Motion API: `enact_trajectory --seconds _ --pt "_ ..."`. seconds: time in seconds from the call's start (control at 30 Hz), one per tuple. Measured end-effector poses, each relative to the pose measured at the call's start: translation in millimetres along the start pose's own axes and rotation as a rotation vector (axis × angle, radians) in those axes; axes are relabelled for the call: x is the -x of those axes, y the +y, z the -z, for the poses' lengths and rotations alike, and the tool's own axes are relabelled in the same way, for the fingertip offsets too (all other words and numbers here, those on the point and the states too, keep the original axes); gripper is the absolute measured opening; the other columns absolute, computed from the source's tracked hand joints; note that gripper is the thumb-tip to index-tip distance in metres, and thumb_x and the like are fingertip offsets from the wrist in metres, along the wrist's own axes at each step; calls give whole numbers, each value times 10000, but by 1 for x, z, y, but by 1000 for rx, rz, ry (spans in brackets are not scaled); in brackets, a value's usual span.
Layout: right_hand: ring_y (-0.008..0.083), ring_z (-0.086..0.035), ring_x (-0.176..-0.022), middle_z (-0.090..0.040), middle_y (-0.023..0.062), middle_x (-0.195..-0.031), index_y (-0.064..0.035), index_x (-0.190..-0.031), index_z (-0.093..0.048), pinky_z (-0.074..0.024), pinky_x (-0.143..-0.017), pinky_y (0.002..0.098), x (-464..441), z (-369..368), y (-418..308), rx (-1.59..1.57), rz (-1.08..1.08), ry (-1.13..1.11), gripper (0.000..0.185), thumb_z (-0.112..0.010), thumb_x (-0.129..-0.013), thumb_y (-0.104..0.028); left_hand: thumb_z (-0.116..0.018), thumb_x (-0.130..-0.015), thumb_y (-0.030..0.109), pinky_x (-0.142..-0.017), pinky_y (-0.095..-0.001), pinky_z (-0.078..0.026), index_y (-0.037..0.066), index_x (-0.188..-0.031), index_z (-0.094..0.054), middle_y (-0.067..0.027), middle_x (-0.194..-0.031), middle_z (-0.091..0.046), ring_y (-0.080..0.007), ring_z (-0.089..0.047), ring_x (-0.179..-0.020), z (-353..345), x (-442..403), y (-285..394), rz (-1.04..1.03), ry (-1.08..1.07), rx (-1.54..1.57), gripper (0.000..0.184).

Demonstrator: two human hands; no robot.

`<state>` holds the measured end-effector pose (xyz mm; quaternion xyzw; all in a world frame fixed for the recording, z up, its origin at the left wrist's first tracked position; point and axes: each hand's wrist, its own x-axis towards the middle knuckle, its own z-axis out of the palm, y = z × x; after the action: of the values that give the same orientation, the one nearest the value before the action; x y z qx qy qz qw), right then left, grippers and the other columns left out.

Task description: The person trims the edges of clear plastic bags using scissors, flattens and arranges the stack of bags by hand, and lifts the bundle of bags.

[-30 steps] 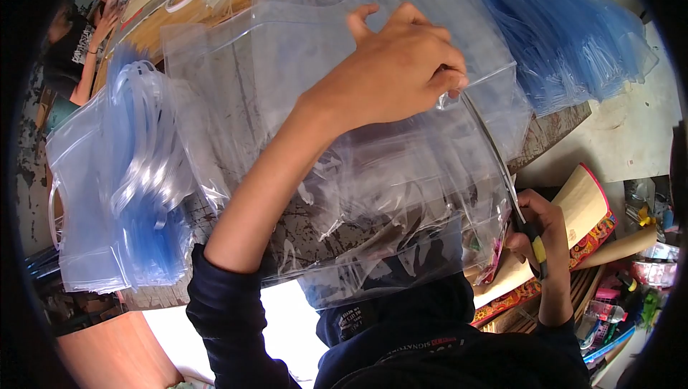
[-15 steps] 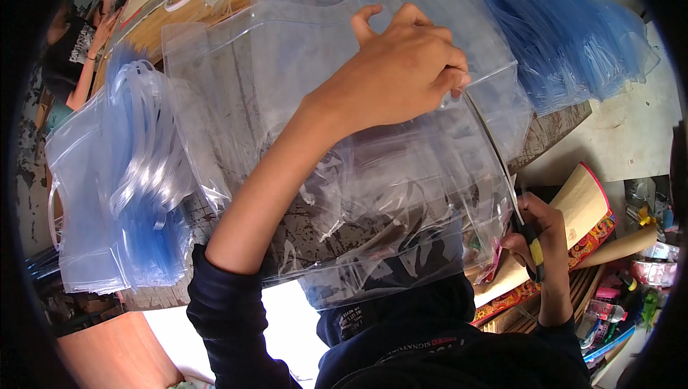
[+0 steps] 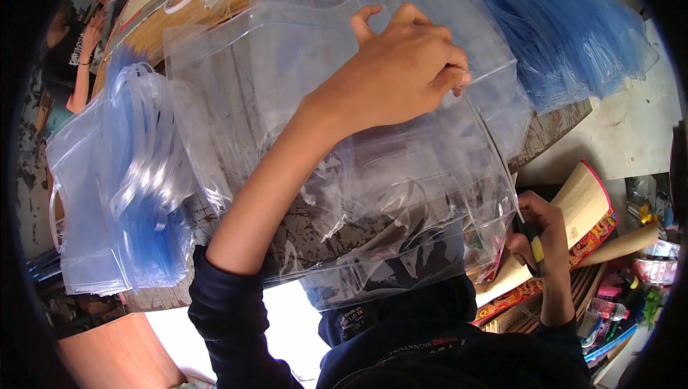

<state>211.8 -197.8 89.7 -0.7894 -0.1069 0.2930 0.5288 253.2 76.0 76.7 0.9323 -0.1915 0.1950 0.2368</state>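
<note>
From where I stand, in the head view, the left hand reaches across the clear plastic sheets, and its fingertips pinch the upper end of a thin edge strip, while another finger is lifted and curled. The right hand is closed around a tool with black and yellow handle, just beside the lower end of this strip; what the tip of the tool does, I cannot tell. The sheets lie on the worn table, between a blue bundle and a bundle of pale strips, and their near part hangs over the border. In my opinion, good work here needs a firm but small pinch, an even pull between the two hands so the strip makes no wave, loose folds away from the tool, and the left fingers well apart from its tip
</note>
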Motion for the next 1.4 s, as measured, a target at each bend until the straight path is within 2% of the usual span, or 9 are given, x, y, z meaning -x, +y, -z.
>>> enact_trajectory --seconds 0.13,0.27,0.37,0.77,0.93,1.1,1.2,1.27,1.4 --pt "27 -480 -565 -524 -8 -660 -14 -898 -506 -356 -503 168 5 8 5 -25 45 5 610 -751 -614 -495 -502 -865 264 -970 -519 -140 156 -799 -631 44 -811 -564 -170 -422 -1045 1 0 1 0 -9 -5 180" --pt "23 -460 -544 -508 -22 -646 -21 -883 -504 -339 -493 165 7 9 7 6 47 44 644 -715 -612 -565 -541 -831 258 -966 -552 -117 173 -797 -630 50 -808 -562 -183 -418 -1061 6 1 3 1 -36 27 128" --pt "32 -371 -382 -416 -23 -505 -9 -856 -448 -298 -355 164 6 8 14 23 125 63 639 -695 -640 -557 -578 -798 253 -962 -574 -95 185 -798 -631 56 -802 -558 -191 -417 -1072 6 2 9 -23 -40 40 87" --pt "28 -442 -497 -481 -20 -605 1 -934 -497 -335 -452 167 1 16 4 178 52 138 454 -735 -668 -279 -572 -810 229 -960 -562 -103 166 -796 -602 58 -751 -565 -148 -479 -992 1 -1 10 31 10 165 71" --pt "30 -481 -658 -500 -14 -651 -24 -1050 -508 -355 -561 171 -18 44 -15 399 163 164 350 -640 -728 6 -545 -820 191 -963 -557 -124 143 -817 -560 28 -748 -568 -148 -503 -964 -1 -4 11 109 -27 215 50" --pt "56 -508 -670 -529 13 -671 -25 -1093 -469 -366 -589 177 -29 47 -23 298 331 300 320 -538 -785 25 -534 -758 79 -919 -546 -236 81 -849 -533 -57 -887 -507 -198 -494 -929 -21 0 24 -104 221 -361 91" --pt "77 -516 -671 -563 37 -715 -32 -1113 -439 -378 -612 188 -27 58 -13 366 307 348 311 -466 -810 35 -559 -667 47 -833 -470 -348 49 -841 -523 -93 -937 -457 -245 -476 -888 -37 -1 29 -89 369 -282 178" --pt "61 -495 -621 -546 24 -683 -34 -1114 -434 -363 -488 174 -29 62 -6 504 290 360 319 -468 -797 -54 -559 -642 35 -768 -414 -383 45 -842 -520 -98 -925 -444 -259 -467 -880 -43 2 30 -76 413 -280 203" --pt "66 -505 -627 -557 28 -705 -38 -1115 -432 -383 -492 176 -31 68 -5 318 247 285 333 -463 -783 -36 -553 -616 7 -576 -288 -455 27 -826 -498 -92 -862 -418 -239 -475 -832 -38 6 34 -46 484 -209 218"
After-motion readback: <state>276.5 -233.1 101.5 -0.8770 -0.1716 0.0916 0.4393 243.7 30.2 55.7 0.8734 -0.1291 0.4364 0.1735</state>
